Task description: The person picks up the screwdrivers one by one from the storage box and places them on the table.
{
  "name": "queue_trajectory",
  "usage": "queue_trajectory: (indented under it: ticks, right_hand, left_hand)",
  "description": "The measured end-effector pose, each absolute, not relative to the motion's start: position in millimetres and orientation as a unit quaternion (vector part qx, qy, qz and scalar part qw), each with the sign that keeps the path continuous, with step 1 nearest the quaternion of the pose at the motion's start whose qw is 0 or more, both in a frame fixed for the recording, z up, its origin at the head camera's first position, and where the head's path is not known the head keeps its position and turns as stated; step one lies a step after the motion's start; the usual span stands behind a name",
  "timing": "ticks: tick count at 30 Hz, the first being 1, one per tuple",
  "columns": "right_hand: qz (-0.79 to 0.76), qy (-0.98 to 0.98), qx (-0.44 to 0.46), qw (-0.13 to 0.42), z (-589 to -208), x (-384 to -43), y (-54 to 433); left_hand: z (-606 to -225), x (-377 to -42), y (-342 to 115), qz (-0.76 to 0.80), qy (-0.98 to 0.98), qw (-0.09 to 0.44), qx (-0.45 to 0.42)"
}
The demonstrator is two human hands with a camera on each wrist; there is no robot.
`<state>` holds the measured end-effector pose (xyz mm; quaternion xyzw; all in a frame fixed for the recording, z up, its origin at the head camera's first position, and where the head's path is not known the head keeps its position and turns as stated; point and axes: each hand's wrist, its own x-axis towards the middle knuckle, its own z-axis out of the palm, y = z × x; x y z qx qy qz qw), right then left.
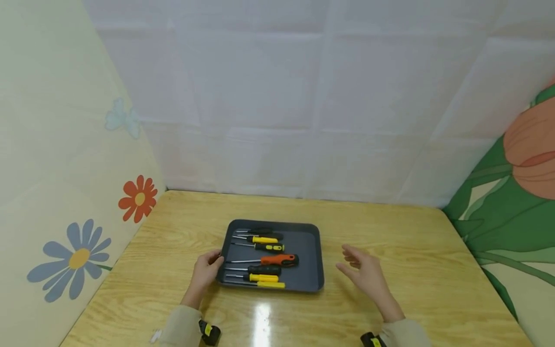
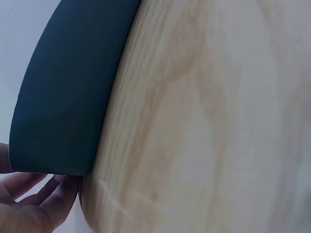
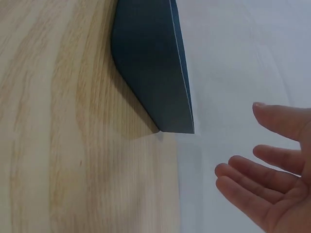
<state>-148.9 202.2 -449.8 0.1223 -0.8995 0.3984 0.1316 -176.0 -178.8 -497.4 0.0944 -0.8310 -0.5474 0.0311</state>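
A dark grey rectangular tray (image 1: 310,262) lies on the wooden table with several screwdrivers in it, their shafts pointing left. Largest is an orange-and-black screwdriver (image 1: 279,260); others have yellow handles, like the yellow screwdriver (image 1: 270,285) at the near edge, or black handles. My left hand (image 1: 204,271) holds the tray's left side, thumb at the rim and fingers against the outer wall, as the left wrist view shows on the tray wall (image 2: 73,92). To the right of the tray, my right hand (image 1: 366,273) hovers apart from it, fingers loosely extended, holding nothing.
The wooden table (image 1: 407,250) extends around the tray. Behind it hangs a creased white cloth (image 1: 277,106). Flower-printed panels stand at left and right. A small white object (image 1: 155,336) lies by the left sleeve.
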Motion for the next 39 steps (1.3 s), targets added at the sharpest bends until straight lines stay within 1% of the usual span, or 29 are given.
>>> queue_trajectory:
  ticks: [4, 11, 18, 21, 39]
  right_hand:
    - [0.423, -0.893, 0.115, 0.107, -448.5, -149.8, 197.9]
    - [0.425, -0.890, 0.128, 0.104, -448.0, -154.5, 192.3]
    - [0.436, -0.890, 0.120, 0.053, -450.9, -163.3, 183.7]
    - [0.436, -0.891, 0.119, 0.040, -450.7, -166.8, 179.5]
    - [0.450, -0.876, 0.174, -0.014, -454.8, -189.7, 162.2]
  left_hand:
    - [-497.8, -174.8, -180.2, -0.542, -0.834, 0.028, 0.094]
    - [-498.2, -176.8, -177.4, -0.541, -0.836, 0.035, 0.082]
    - [-499.0, -178.1, -176.1, -0.545, -0.834, 0.032, 0.084]
    - [-498.8, -178.5, -176.4, -0.546, -0.833, 0.032, 0.085]
    - [-495.7, -175.9, -178.4, -0.550, -0.831, 0.021, 0.088]
